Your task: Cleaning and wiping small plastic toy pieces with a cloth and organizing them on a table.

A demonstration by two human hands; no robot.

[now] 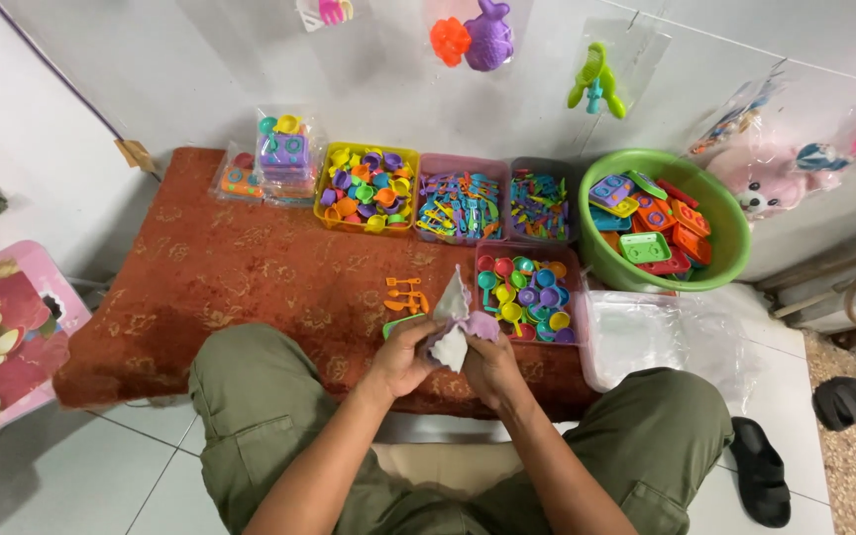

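Rug of rust-red woven cloth with a pale gold floral pattern (pixel 250 267), spread flat over the white tiled floor (pixel 121 466) against a white wall. Round green plastic basin (pixel 720 233) at its right end, smooth-walled, heaped with flat square toy pieces in red, orange, purple and green. Stack of clear, crinkled plastic bags (pixel 646 337) just in front of the basin, glossy. Square yellow plastic tray (pixel 321 203) along the far edge, full of small toy cups in purple, orange and yellow. Beside it, touching, two pink plastic trays (pixel 463 163) of thin toy cutlery in blue, orange and yellow. Nearer, another pink plastic tray (pixel 575 267) with round toy pans and ladles in mixed bright colours. Black rubber sandal (pixel 760 471) on the tiles at right.

Small clear plastic bag (pixel 456 322), soft and creased, whitish where folded, held upright over the near edge of the rug, just left of the nearest pink tray, with a lilac toy piece showing at its right side. Left hand (pixel 403 359) closed on the bag's left side, fingers curled. Right hand (pixel 492 369) gripping its right side and bottom. Orange plastic toy spoons (pixel 405 294) loose on the rug just beyond the left hand.
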